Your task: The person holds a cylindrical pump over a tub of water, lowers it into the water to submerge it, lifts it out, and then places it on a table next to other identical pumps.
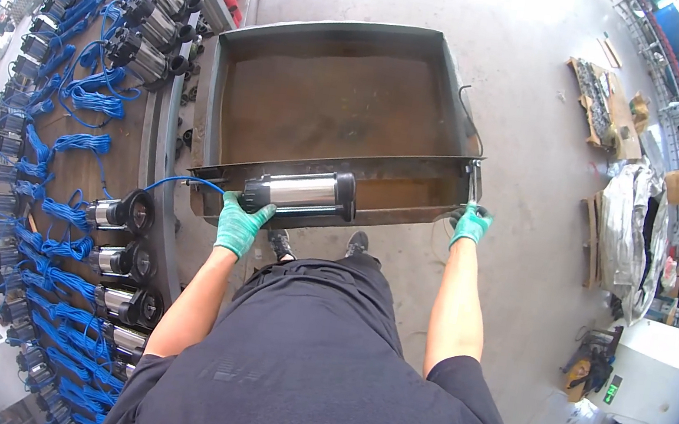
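On my left, a long surface [126,145] carries rows of metal pumps [117,258] and coiled blue cables [97,101]; pale concrete floor [524,266] spreads to my right. A rectangular tank [331,33] of brown liquid stands before me. One silver-and-black pump [303,192] lies sideways along its near edge, just right of my gloved left hand [242,224], which touches its end; I can't tell whether those fingers close. My right hand [470,223] pinches a slender metal fitting [473,184] at the tank's right corner.

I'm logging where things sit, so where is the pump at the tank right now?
In the head view, left of centre, the pump lies at the near side of the tank, touching the left hand.
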Available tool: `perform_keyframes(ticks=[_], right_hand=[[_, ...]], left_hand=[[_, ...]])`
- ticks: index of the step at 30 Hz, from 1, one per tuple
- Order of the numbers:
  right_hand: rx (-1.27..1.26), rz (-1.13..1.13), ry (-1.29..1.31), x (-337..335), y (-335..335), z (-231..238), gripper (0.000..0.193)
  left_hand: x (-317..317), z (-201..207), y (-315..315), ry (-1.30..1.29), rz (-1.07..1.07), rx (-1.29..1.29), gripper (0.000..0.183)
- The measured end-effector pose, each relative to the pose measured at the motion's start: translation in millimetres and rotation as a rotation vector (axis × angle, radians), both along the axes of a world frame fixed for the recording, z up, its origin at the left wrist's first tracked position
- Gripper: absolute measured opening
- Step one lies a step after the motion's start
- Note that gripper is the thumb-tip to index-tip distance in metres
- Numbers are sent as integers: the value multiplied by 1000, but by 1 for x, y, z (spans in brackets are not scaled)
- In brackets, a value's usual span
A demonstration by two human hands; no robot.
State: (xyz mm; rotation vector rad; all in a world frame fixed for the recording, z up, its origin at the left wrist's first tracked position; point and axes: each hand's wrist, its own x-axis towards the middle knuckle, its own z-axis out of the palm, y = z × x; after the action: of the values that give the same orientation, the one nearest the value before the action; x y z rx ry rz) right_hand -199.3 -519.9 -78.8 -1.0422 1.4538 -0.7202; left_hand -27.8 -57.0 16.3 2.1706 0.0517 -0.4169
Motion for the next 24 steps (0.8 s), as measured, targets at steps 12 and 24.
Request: perform_keyframes(ticks=[12, 24], right_hand=[[13, 457, -235, 24, 54, 81, 15], [-168, 1258, -35, 59, 120, 96, 14]], left_hand=[[5, -21, 10, -2, 19, -11, 70], [3, -7, 3, 10, -1, 22, 65]])
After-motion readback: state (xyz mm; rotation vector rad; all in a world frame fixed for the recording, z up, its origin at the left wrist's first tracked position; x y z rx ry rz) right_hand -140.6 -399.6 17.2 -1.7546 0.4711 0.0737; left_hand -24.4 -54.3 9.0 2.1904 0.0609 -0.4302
